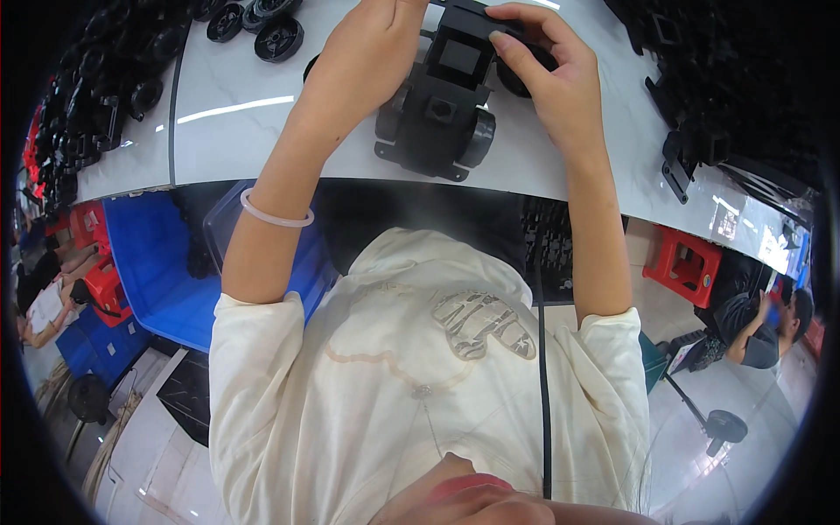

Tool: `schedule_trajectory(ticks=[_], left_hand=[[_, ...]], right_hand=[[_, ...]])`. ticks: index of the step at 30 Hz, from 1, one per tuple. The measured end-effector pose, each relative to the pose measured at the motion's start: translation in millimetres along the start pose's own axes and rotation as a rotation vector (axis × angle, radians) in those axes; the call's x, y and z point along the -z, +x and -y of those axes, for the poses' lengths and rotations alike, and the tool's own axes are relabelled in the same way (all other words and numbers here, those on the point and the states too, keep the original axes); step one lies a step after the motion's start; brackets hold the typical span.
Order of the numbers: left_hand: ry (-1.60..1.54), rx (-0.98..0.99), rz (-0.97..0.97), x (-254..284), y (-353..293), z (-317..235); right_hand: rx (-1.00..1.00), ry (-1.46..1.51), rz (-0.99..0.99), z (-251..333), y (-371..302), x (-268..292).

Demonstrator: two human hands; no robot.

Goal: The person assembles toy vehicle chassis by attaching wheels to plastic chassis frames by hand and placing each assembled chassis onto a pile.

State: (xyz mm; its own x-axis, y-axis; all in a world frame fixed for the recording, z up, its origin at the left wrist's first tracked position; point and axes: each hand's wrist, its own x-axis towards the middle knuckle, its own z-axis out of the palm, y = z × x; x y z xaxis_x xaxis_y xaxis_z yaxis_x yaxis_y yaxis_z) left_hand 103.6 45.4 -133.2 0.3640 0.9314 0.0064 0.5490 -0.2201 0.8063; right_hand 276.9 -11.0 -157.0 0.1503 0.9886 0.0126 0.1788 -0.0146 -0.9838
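A black plastic toy car chassis (pixel 424 131) lies on the white tabletop, with a square opening toward its far end and rounded wheel housings near me. My right hand (pixel 560 74) grips its far right side, thumb and forefinger against the edge. Under that hand a round black wheel (pixel 512 80) shows, partly covered by the fingers. At the far left side of the chassis is my left hand (pixel 376 48), its fingers closed in a pinch. The picture's top edge cuts off those fingertips, so what they hold is hidden. Another dark round part peeks out behind my left wrist.
Loose black wheels (pixel 278 39) lie at the far left of the table (pixel 236 140). Piles of black parts (pixel 96 114) crowd the left, others (pixel 691 149) the right. Below the table edge stands a blue bin (pixel 162 271). Red stools (pixel 682 267) and other people are farther off.
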Motion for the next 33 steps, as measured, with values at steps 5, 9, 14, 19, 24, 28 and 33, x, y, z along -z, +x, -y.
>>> schedule_trajectory(ticks=[5, 9, 14, 19, 24, 28, 33], left_hand=[[-0.063, 0.013, 0.082, -3, 2, 3], [-0.034, 0.094, 0.149, 3, -4, -10], [-0.031, 0.12, 0.036, 3, -20, -38], [-0.102, 0.106, 0.083, 4, -17, -35], [-0.151, 0.098, 0.114, -1, -14, -27], [-0.126, 0.128, 0.087, -4, -13, -32], [-0.083, 0.016, -0.036, -10, -14, -24]], right_hand=[[0.152, 0.028, -0.009, -4, 0, -7], [0.043, 0.118, -0.073, -3, 0, -2], [0.052, -0.021, -0.179, -8, -2, 15], [0.08, -0.022, 0.128, -26, -21, 43], [0.342, -0.525, 0.083, -28, -24, 35], [0.257, -0.634, 0.011, -25, -25, 28], [0.421, -0.606, -0.093, -19, -33, 35]])
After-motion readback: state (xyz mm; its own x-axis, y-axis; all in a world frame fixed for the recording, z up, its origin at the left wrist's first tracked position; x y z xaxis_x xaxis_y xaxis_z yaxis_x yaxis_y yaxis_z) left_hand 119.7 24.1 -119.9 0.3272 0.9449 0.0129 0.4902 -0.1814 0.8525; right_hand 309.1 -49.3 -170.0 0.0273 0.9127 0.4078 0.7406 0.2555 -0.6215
